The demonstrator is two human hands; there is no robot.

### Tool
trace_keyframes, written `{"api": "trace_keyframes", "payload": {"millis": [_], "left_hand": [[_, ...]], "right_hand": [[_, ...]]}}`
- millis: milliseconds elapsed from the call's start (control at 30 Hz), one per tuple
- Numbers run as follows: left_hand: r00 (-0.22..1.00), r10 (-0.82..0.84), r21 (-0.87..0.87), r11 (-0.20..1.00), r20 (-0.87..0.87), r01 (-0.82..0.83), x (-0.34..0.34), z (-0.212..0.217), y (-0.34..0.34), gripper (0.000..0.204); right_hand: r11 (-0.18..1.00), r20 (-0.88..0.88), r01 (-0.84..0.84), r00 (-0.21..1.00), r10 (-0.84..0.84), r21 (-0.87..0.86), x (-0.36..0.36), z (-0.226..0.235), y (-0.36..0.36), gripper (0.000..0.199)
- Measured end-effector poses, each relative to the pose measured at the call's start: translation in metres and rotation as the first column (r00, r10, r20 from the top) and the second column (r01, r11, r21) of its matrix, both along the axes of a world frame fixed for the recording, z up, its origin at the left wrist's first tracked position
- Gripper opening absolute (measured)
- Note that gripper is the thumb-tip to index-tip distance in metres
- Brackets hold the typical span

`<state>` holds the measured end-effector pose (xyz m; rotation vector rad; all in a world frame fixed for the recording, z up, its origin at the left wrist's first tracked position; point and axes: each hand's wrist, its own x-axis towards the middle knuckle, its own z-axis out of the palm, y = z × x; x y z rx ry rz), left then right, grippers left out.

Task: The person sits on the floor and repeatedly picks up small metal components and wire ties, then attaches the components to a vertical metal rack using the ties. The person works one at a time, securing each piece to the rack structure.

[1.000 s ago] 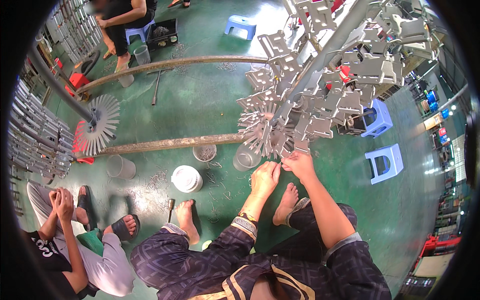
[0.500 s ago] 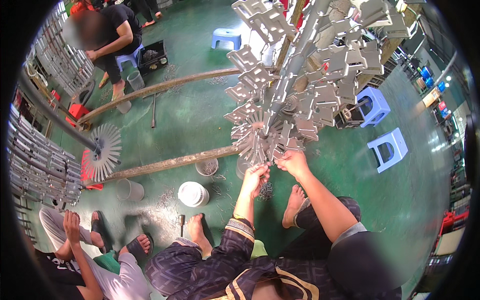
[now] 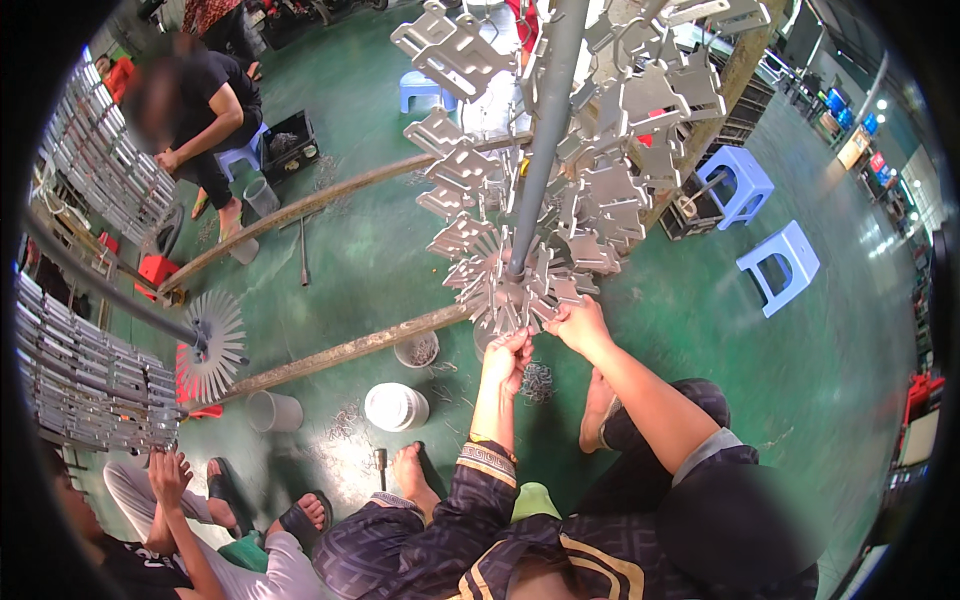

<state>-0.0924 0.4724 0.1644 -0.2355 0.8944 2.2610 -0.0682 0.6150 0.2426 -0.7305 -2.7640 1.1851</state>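
A tall rack of grey stamped metal brackets (image 3: 612, 205) hangs in front of me around a thick grey pole (image 3: 545, 130). Toward its foot the brackets crowd around a wheel of thin radiating metal fins (image 3: 487, 265). My left hand (image 3: 508, 362) is closed in a pinch just under the lowest brackets; what sits between its fingertips is too small to make out. Close by on the right, my right hand (image 3: 582, 328) pinches the lower edge of a grey metal bracket (image 3: 566, 290). The fingertips of both hands are a short way apart.
A white lidded bucket (image 3: 396, 407), a bucket of small wire pieces (image 3: 417, 349) and a pile of metal hooks (image 3: 537, 382) stand near my feet. Wooden beams (image 3: 345, 347) cross left. Blue stools (image 3: 780, 268) stand right. Co-workers sit at left (image 3: 165, 490) and far left (image 3: 215, 110).
My view has shifted, and the pole now looks more upright, with the brackets farther left. Both hands stay at the rack's foot. The near co-worker's hands have risen to the left-hand rack.
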Motion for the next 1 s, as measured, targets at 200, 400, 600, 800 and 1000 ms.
{"api": "trace_keyframes", "payload": {"millis": [200,400,600,800,1000], "left_hand": [[0.999,-0.028,0.073,0.997,0.02,0.026,0.001,0.0,0.004,0.013],[0.998,-0.047,0.024,0.999,-0.047,0.048,0.002,0.004,0.007,0.013],[0.975,-0.083,-0.233,0.972,-0.208,0.033,0.002,0.005,0.006,0.012],[0.964,-0.078,-0.312,0.95,-0.253,-0.005,0.005,0.006,0.008,0.013],[0.964,-0.07,-0.301,0.954,-0.255,-0.01,0.008,0.007,0.012,0.012]], "right_hand": [[0.997,-0.068,-0.051,0.996,0.054,0.054,0.0,-0.011,0.003,0.022],[1.0,-0.008,-0.002,1.0,0.002,0.006,-0.007,-0.013,0.004,0.025],[0.994,-0.079,0.003,0.997,0.006,0.109,0.005,0.01,-0.01,0.017],[0.962,-0.155,-0.031,0.985,0.076,0.273,0.01,0.014,-0.011,0.021],[0.944,-0.043,0.067,0.998,-0.056,0.322,0.009,0.015,-0.017,0.022]]}}
